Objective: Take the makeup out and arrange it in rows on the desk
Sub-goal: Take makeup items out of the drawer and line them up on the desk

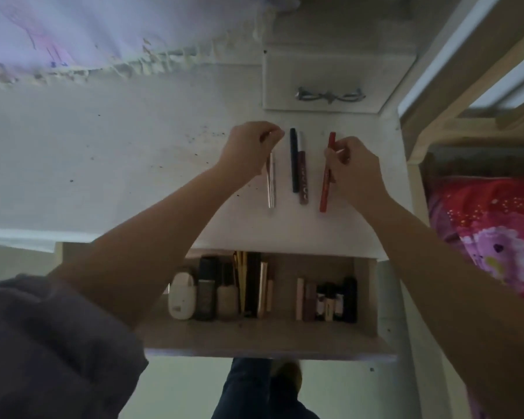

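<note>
Four slim makeup sticks lie side by side on the white bench (103,164), just beyond the open drawer (266,337). Farthest left of the dark blue stick (293,160) is a silver tube (270,184); the left hand (248,146) curls its grip around the tube's far end. A plum tube (302,179) touches the blue stick's right side. Right of that lies a red pencil (326,176), pinched by the right hand (353,167). More makeup (263,288) stands packed in the drawer.
</note>
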`<action>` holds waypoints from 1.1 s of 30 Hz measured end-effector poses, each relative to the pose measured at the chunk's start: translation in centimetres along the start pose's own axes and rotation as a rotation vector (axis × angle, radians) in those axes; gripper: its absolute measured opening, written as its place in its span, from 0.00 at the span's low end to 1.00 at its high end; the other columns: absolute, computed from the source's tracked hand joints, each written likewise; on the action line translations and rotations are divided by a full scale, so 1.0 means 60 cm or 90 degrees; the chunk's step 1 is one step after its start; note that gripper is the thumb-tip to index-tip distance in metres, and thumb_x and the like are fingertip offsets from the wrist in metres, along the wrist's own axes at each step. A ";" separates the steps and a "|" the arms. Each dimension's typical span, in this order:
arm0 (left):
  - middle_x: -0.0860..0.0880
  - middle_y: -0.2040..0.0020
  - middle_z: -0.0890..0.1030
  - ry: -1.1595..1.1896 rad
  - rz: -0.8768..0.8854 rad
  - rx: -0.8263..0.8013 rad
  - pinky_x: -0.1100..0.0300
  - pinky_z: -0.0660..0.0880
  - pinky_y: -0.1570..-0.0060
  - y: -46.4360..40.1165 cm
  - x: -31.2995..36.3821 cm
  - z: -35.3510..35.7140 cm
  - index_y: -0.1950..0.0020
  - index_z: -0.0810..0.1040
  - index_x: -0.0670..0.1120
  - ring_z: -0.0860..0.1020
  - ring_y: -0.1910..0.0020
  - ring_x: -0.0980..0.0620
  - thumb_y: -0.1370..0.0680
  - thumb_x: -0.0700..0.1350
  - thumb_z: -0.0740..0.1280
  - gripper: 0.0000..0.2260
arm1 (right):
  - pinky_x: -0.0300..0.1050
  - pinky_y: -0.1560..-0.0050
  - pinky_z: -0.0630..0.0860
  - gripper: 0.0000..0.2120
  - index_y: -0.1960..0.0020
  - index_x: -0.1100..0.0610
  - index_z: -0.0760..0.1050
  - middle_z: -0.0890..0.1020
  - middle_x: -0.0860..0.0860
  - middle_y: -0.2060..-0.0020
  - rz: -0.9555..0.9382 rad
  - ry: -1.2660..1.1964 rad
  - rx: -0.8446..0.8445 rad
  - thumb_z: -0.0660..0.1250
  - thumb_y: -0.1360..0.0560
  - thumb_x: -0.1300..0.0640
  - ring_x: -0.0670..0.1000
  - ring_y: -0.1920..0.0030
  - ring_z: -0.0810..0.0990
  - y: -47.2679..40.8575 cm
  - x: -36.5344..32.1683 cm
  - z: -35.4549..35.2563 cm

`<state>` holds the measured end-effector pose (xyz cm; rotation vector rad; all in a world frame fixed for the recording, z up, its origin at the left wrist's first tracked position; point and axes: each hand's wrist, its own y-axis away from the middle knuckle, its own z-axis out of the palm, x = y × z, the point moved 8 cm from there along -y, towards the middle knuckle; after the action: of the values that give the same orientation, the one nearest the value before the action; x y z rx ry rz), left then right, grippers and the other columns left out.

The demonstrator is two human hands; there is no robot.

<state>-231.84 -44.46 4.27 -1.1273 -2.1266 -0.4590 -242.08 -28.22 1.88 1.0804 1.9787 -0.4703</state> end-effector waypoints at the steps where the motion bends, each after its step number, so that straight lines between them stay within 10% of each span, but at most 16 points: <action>1: 0.46 0.54 0.81 -0.012 0.003 -0.013 0.63 0.73 0.57 -0.021 -0.001 0.014 0.44 0.80 0.42 0.77 0.64 0.55 0.20 0.47 0.60 0.13 | 0.25 0.67 0.71 0.06 0.50 0.57 0.72 0.74 0.44 0.66 0.010 0.016 0.002 0.62 0.22 0.54 0.42 0.66 0.74 -0.016 0.006 0.010; 4: 0.44 0.47 0.81 -0.014 -0.028 -0.025 0.64 0.70 0.51 -0.064 -0.015 0.049 0.43 0.79 0.41 0.78 0.51 0.50 0.20 0.46 0.61 0.13 | 0.24 0.69 0.68 0.08 0.49 0.60 0.73 0.73 0.44 0.68 0.018 0.048 0.011 0.63 0.22 0.55 0.40 0.68 0.72 -0.044 0.015 0.032; 8: 0.44 0.49 0.80 0.026 -0.101 -0.028 0.57 0.79 0.56 -0.076 -0.030 0.075 0.38 0.73 0.43 0.80 0.59 0.48 0.21 0.52 0.62 0.16 | 0.40 0.57 0.73 0.15 0.43 0.60 0.73 0.77 0.50 0.61 0.019 0.107 0.006 0.62 0.22 0.50 0.49 0.60 0.76 -0.048 0.010 0.039; 12: 0.51 0.64 0.76 0.065 -0.099 -0.015 0.67 0.74 0.78 -0.031 -0.026 0.053 0.41 0.71 0.44 0.77 0.72 0.53 0.21 0.50 0.62 0.13 | 0.33 0.66 0.71 0.13 0.42 0.57 0.72 0.78 0.49 0.62 0.037 0.049 0.003 0.61 0.21 0.51 0.47 0.65 0.78 -0.014 0.003 0.018; 17: 0.54 0.67 0.74 0.067 0.035 -0.053 0.72 0.69 0.69 0.191 -0.029 0.061 0.54 0.70 0.52 0.74 0.68 0.61 0.20 0.49 0.58 0.05 | 0.25 0.68 0.68 0.04 0.54 0.55 0.72 0.72 0.42 0.70 -0.158 0.018 -0.036 0.61 0.21 0.61 0.40 0.68 0.75 0.168 -0.004 0.004; 22: 0.46 0.48 0.79 -0.213 0.042 -0.319 0.57 0.70 0.65 0.350 -0.071 0.207 0.40 0.72 0.46 0.79 0.56 0.46 0.20 0.48 0.57 0.12 | 0.30 0.65 0.68 0.05 0.46 0.53 0.73 0.81 0.50 0.60 0.033 0.173 -0.355 0.60 0.20 0.56 0.47 0.60 0.80 0.296 0.152 0.127; 26: 0.43 0.35 0.71 -0.357 -0.102 -0.298 0.52 0.74 0.61 0.318 -0.130 0.251 0.26 0.57 0.44 0.78 0.50 0.41 0.19 0.43 0.56 0.22 | 0.48 0.53 0.74 0.15 0.37 0.60 0.69 0.80 0.60 0.46 0.052 0.308 -0.331 0.56 0.19 0.53 0.59 0.48 0.79 0.276 0.201 0.169; 33: 0.39 0.35 0.70 -0.346 -0.114 -0.290 0.51 0.73 0.59 0.299 -0.149 0.271 0.29 0.62 0.40 0.77 0.47 0.40 0.20 0.37 0.55 0.18 | 0.43 0.65 0.67 0.11 0.43 0.56 0.72 0.81 0.57 0.52 -0.031 0.412 -0.283 0.57 0.20 0.52 0.58 0.54 0.80 0.268 0.204 0.197</action>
<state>-219.97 -30.15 -13.69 -1.4405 -2.6953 -0.8277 -226.84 -20.38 -14.09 0.9637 2.5032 0.3423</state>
